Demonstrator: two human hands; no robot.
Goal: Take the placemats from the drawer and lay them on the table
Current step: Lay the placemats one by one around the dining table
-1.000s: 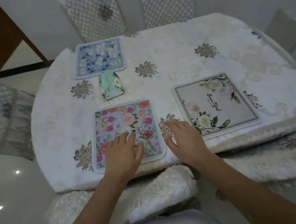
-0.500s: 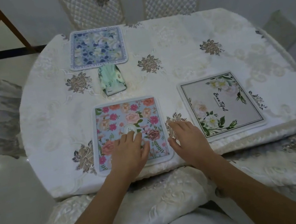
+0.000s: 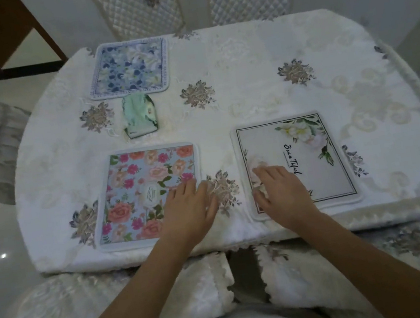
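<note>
Left hand (image 3: 190, 210) flat, fingers together, on the pink floral placemat (image 3: 138, 194) near left, right hand (image 3: 282, 191) on the white placemat (image 3: 312, 159) near right, fingers seemingly loosely spread, blue placemat (image 3: 128, 67) far left.

A single wide-angle view from the person's head looks forward and steeply down over the table (image 3: 249, 104), close above its near edge. The far chairs (image 3: 138, 8) are cut by the top border, and straight lines bow outward near the frame's sides.
</note>
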